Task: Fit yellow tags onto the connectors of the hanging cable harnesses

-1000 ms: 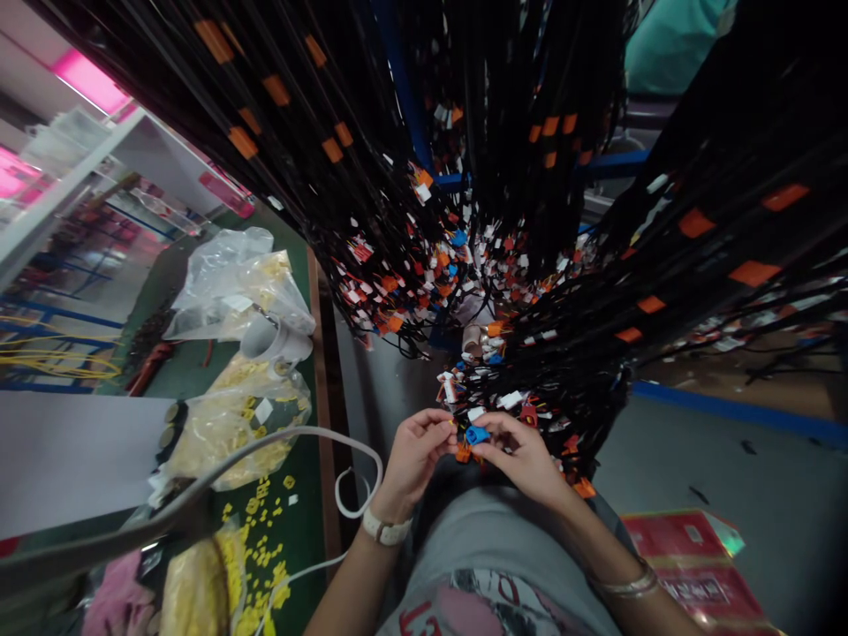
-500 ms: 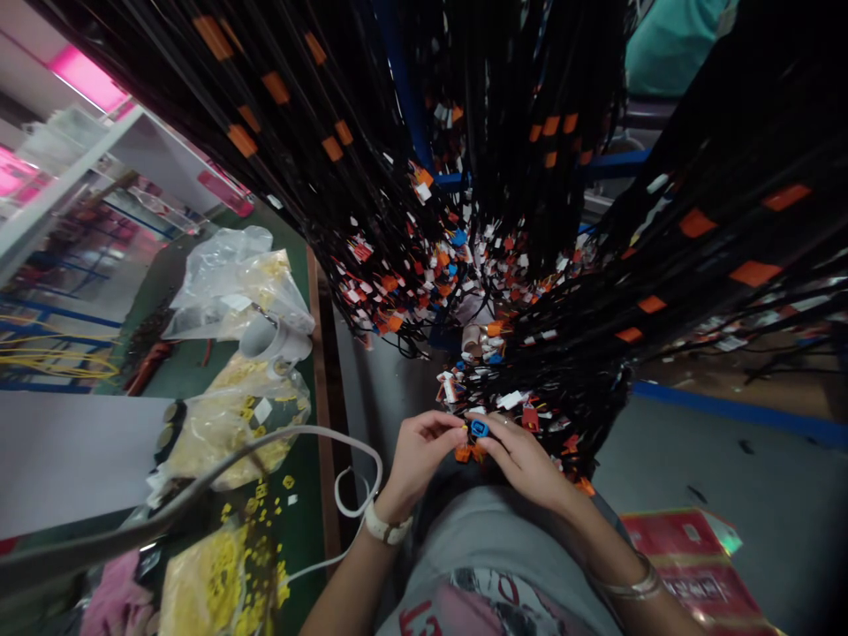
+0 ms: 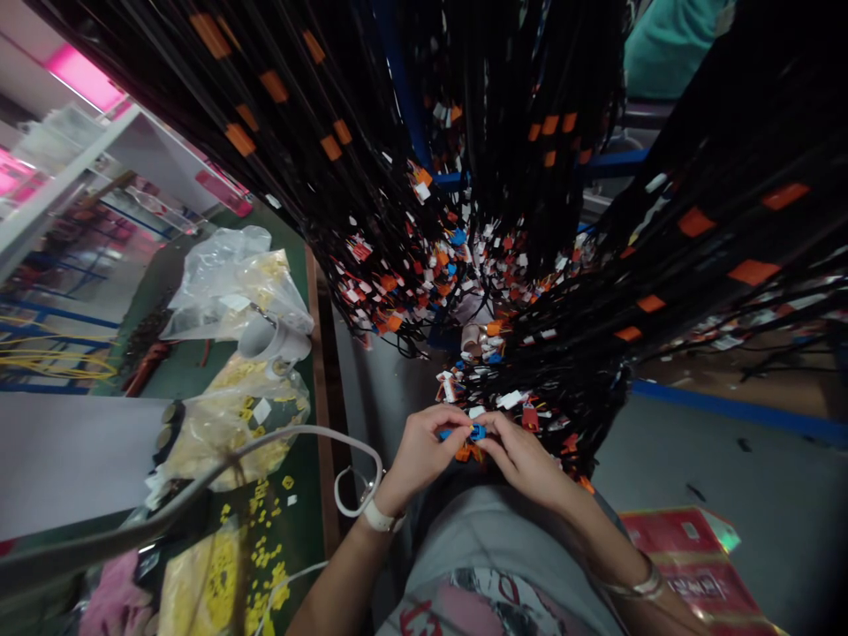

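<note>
We have a small blue plastic connector (image 3: 478, 432) at the near centre, in front of our body, between our two hands. The thumb and fingers of our right hand (image 3: 520, 450) grasp it from the right, while our left hand (image 3: 424, 449) meets it from the left with thumb and fingertips pinched together; a speck of yellow shows at those fingertips, too small for us to make out fully. Another bit of blue plastic shows beneath the left fingers, and orange plastic connectors (image 3: 467, 454) hang just below. A red plastic connector (image 3: 530, 418) is near our right hand, at the ends of thick black cable bundles (image 3: 563, 367) that spread to the far side and the right. To the left, on a green-topped bench (image 3: 308, 521), we see loose yellow plastic pieces (image 3: 265, 556), a clear plastic bag of yellow pieces (image 3: 205, 583) and, farther off, a white plastic cylindrical vessel (image 3: 284, 343). A thick grey cable (image 3: 298, 432) arches over the bench, and a red printed packet (image 3: 676, 561) lies on the floor at near right.
</note>
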Demonstrator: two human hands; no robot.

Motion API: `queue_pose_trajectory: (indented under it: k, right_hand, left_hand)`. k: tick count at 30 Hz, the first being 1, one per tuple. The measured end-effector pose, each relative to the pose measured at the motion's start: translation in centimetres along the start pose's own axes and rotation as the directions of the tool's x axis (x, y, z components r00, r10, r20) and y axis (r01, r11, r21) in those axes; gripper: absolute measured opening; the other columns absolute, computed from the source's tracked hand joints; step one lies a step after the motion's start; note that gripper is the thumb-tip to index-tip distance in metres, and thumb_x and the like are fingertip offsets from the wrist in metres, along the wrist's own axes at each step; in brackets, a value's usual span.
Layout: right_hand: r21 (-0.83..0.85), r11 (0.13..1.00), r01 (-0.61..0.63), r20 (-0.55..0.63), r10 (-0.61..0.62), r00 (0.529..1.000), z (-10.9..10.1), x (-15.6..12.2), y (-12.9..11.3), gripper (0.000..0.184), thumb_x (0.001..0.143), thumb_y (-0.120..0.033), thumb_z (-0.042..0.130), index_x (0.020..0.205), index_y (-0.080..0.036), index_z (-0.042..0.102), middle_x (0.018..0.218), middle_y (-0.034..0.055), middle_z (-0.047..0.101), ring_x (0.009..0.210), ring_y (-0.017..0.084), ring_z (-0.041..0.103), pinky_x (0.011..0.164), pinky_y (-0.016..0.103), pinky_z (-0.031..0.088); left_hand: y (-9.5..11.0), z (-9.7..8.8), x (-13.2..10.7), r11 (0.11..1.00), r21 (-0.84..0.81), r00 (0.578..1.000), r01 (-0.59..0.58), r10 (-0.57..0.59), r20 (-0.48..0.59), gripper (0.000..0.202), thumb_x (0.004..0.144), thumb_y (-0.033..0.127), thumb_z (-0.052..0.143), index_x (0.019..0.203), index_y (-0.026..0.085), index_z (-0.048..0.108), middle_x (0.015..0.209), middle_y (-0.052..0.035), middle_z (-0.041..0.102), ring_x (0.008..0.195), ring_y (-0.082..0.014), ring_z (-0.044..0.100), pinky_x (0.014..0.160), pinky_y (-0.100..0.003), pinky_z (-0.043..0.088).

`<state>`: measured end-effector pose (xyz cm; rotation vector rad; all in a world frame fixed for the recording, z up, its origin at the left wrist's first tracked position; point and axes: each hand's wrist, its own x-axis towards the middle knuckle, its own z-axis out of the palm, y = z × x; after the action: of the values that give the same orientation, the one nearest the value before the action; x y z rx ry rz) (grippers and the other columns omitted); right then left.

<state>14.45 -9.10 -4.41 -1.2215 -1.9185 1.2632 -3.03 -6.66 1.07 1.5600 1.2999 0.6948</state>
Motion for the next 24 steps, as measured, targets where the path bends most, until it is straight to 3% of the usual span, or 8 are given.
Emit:
queue_pose_trajectory:
  k: [24]
  right_hand:
    - [-0.027, 0.999, 0.036, 0.013, -0.036, 0.999, 0.39, -0.06, 0.16, 0.020, 0.093, -0.025, 0.039, 0.110, -0.021, 0.047, 0.096, 0.0068, 0.062, 0.088, 0.020, 0.058, 0.076, 0.032, 0.045]
  left_hand:
    - [-0.13, -0.81, 0.50, 0.995, 0.094, 0.981, 0.033, -0.050, 0.185, 0.009, 0.076, 0.017, 0.059, 0.072, 0.015, 0.067, 0.083, -0.0053, 0.067, 0.078, -0.0144, 0.060, 0.072, -0.023, 0.046]
